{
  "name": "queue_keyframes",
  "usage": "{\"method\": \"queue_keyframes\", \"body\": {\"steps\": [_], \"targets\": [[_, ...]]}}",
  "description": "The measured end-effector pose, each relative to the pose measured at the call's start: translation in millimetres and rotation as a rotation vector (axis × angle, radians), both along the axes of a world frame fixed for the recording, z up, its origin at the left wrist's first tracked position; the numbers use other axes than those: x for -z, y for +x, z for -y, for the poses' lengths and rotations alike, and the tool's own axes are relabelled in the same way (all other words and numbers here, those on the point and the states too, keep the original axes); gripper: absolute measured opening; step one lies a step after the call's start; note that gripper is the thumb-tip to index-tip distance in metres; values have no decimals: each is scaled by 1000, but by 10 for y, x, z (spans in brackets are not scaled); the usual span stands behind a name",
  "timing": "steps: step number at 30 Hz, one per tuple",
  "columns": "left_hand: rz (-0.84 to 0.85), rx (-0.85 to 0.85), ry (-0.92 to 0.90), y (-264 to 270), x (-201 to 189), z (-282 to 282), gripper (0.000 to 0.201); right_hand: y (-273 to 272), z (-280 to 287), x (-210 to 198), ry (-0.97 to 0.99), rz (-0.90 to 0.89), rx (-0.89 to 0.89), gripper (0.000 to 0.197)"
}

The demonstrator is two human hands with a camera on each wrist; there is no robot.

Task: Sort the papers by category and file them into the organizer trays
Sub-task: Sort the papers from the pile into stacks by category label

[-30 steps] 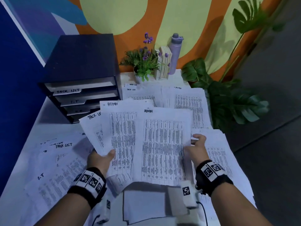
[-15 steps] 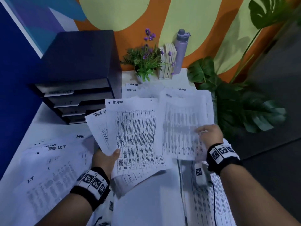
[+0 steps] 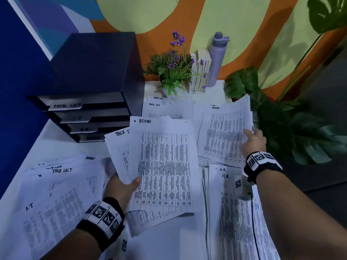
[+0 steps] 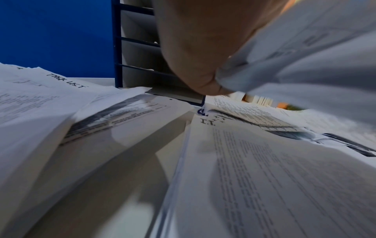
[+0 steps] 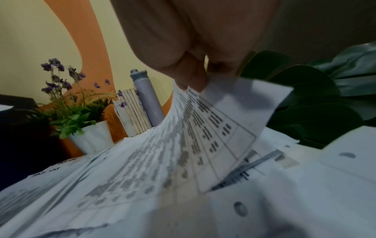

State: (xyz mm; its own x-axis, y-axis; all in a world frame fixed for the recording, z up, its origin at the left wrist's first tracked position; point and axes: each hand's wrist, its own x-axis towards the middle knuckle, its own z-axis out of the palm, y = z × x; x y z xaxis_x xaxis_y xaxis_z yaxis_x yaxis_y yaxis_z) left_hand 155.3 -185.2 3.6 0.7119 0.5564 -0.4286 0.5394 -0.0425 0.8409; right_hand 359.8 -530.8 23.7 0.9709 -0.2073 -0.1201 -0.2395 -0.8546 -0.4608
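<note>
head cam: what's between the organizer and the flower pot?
Bare white table between organizer and flower pot in the head view; Task List sheets lie just nearer.

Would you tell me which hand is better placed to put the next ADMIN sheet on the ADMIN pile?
Right. The right hand already pinches an ADMIN sheet over the ADMIN pile; the left hand grips a fan of papers.

White table, scattered papers, organizer, potted plant
</note>
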Motion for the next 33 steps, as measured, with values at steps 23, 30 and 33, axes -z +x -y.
{"method": "queue_keyframes", "body": {"steps": [23,30,33], "targets": [[98,23,-44,-312,-394,-337,31,-1319,-927,-126,764,-164,-27,20],[99,86,-69,-345,-407,-380,44,-1491,-1099,-61,836,-184,-3,17],[131,117,-83,-369,-407,-352,29,-1475,-1116,-58,846,-144,82,15]]}}
